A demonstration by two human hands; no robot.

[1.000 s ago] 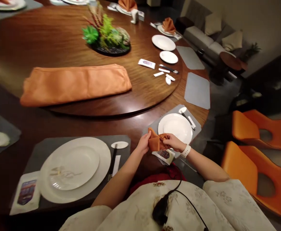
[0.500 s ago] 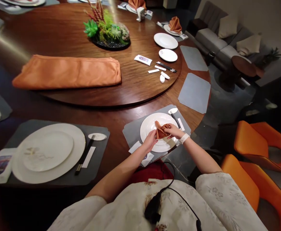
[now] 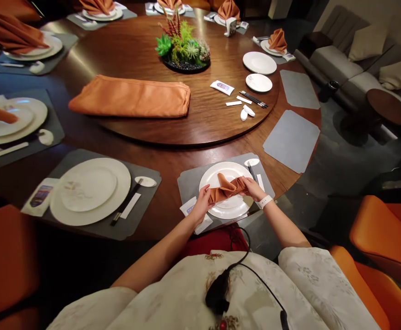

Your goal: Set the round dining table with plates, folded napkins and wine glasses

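An orange cloth napkin [image 3: 226, 189], gathered in folds with one flap sticking up, is stretched between my hands over a white plate [image 3: 217, 171]. My left hand [image 3: 202, 205] pinches its left end. At the other end, my right hand [image 3: 252, 189], with a white band on the wrist, is closed on the cloth. The plate lies on a grey placemat [image 3: 189, 181]. Black chopsticks [image 3: 251, 171] and a white chopstick rest [image 3: 251, 162] lie just beyond my right hand. A white packet [image 3: 188, 206] is partly hidden by my left hand.
A long folded orange cloth [image 3: 131, 97] and a plant centrepiece [image 3: 184, 48] are on the wooden turntable. Spare plates [image 3: 259, 63] stand at its right. A neighbouring setting has stacked plates [image 3: 90, 190]. Bare placemats [image 3: 292, 140] follow to the right, with orange chairs [image 3: 382, 229] below.
My hands have moved apart, and the bunched napkin is now drawn out wider between them. The view has swung left, bringing more of the left settings and a left chair into sight.
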